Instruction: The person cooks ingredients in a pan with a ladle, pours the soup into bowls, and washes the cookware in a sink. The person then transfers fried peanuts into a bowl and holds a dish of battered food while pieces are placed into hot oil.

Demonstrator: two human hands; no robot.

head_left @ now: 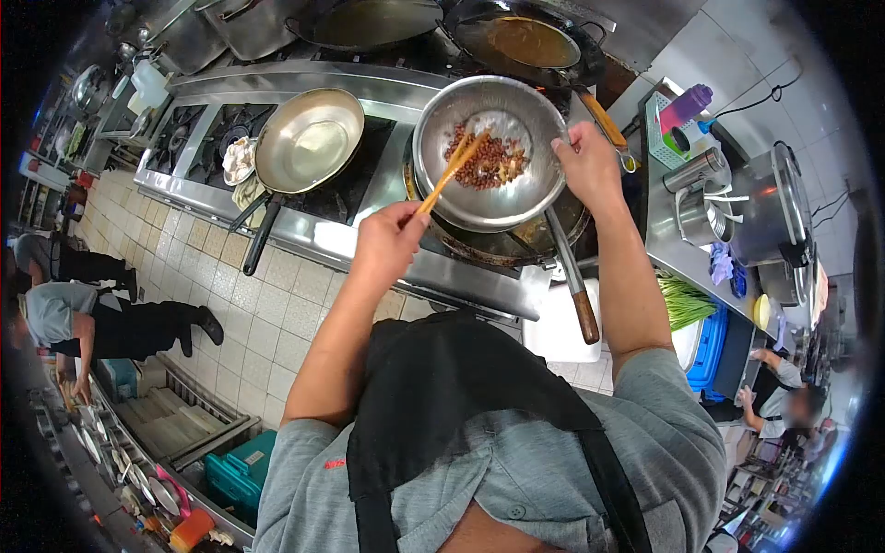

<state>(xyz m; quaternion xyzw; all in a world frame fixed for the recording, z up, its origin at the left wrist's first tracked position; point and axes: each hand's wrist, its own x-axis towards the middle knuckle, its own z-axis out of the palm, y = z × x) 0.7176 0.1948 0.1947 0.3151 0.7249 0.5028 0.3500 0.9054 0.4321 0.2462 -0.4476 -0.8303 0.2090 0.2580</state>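
My left hand (385, 244) is closed on a pair of wooden chopsticks (452, 172), whose tips reach into small reddish-brown pieces (489, 169) inside a metal bowl (438, 198). The bowl's right rim is pinched by my right hand (587, 166). Below the bowl runs a metal handle with a wooden end (584, 318); what it joins is hidden by the bowl. To the left, a pan (309, 138) with a little pale liquid rests on the stove.
Woks (530, 41) line the back. A small bowl of white pieces (239, 160) stands left of the pan. Green vegetables (682, 300) and a blue crate (708, 350) are at right. Co-workers (69, 313) stand at far left and another person (784, 396) at far right.
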